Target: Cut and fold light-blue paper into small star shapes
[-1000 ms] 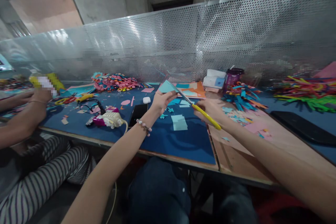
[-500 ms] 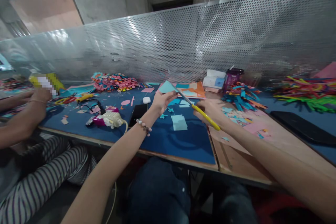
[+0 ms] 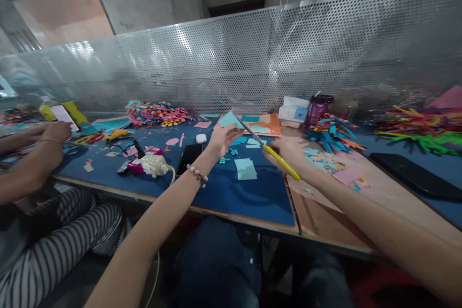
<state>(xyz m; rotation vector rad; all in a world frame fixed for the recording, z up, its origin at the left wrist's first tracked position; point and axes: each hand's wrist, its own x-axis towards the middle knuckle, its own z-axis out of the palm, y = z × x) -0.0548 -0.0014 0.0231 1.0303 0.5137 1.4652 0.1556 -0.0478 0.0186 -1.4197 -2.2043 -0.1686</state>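
Note:
Pinched in my left hand (image 3: pixel 223 140) is a light blue piece of paper (image 3: pixel 230 119), with one corner pointing up. My right hand (image 3: pixel 283 153) grips yellow-handled scissors (image 3: pixel 280 160); their blades reach left to the paper's right edge, close to my left fingertips. Whether the blades touch the paper I cannot tell. Below my hands, a pale blue square of paper (image 3: pixel 246 169) lies on the blue table mat (image 3: pixel 231 199). Small blue paper cutouts (image 3: pixel 224 160) rest between it and my left wrist.
A black phone (image 3: pixel 189 158) and white earbud case (image 3: pixel 201 138) lie left of my hand, near a power strip (image 3: pixel 147 162). Heaped paper pieces (image 3: pixel 159 113) stand behind. Paper strips (image 3: pixel 332 134) and a dark case (image 3: pixel 415 174) are right. A co-worker's hand (image 3: pixel 57 132) is far left.
My right hand and the scissors have shifted very slightly left. My left hand keeps its hold on the paper. The co-worker's phone screen shows more plainly now.

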